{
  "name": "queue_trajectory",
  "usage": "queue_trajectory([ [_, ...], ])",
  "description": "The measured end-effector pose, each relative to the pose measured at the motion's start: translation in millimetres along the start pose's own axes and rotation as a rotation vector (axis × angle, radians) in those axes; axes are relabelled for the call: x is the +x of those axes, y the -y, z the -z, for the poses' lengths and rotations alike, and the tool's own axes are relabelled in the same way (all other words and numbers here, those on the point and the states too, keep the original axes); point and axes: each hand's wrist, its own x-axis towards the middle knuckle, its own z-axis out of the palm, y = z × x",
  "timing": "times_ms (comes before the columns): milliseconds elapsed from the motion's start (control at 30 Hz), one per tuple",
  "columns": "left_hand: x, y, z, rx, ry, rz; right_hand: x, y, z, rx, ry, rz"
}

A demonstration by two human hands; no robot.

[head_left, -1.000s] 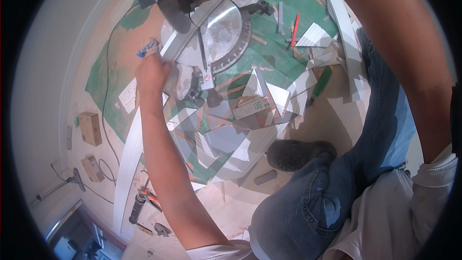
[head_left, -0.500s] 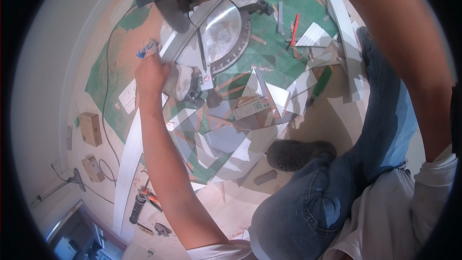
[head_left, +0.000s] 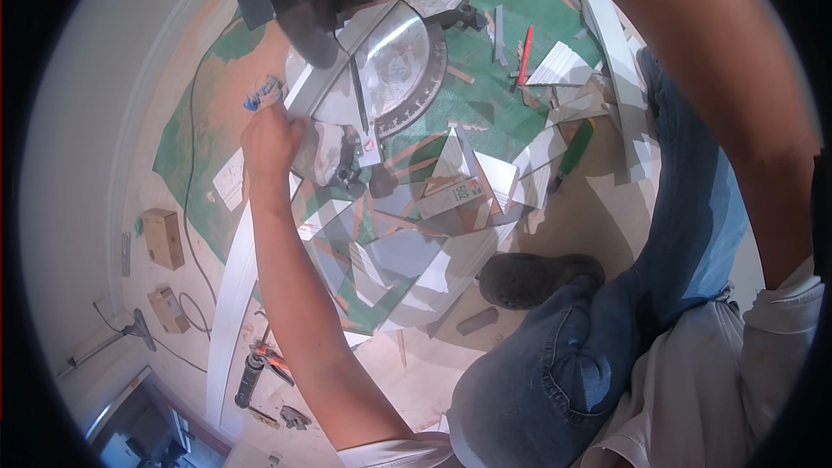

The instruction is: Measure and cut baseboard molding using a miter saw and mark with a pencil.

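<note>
My left hand (head_left: 270, 146) is closed around a long white trim strip (head_left: 230, 299) at the left side of a miter saw (head_left: 381, 65). The strip runs from the lower left, passes behind my left forearm, and a white length lies along the saw's fence. Just above the metal turntable hangs the dark blade and guard (head_left: 316, 30). Beyond my left fingers lies a small blue-and-white crumpled thing (head_left: 263, 94). My right arm (head_left: 711, 43) reaches up past the top edge, so its hand is out of sight.
Cut white trim pieces (head_left: 451, 165) litter the green sheet around the saw. A green-handled tool (head_left: 576, 152) and a red pencil-like stick (head_left: 525, 54) lie on the right. On the left are two cardboard boxes (head_left: 163, 238), a black cable (head_left: 188, 199) and a caulking gun (head_left: 251, 377).
The view has shifted slightly, and the saw head appears a little lower over the turntable. My left hand keeps its place on the trim strip.
</note>
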Motion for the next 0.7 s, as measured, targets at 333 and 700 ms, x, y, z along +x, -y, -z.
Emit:
queue_trajectory([
  [333, -0.4, 1.5, -1.5, -0.012, -0.036, -0.021, -9.8, 4.0, -0.3, -0.082, -0.016, 0.078],
  [700, -0.9, -0.1, -0.2, 0.004, -0.005, -0.030, -12.7, 6.9, -3.4, 0.033, -0.044, 0.021],
])
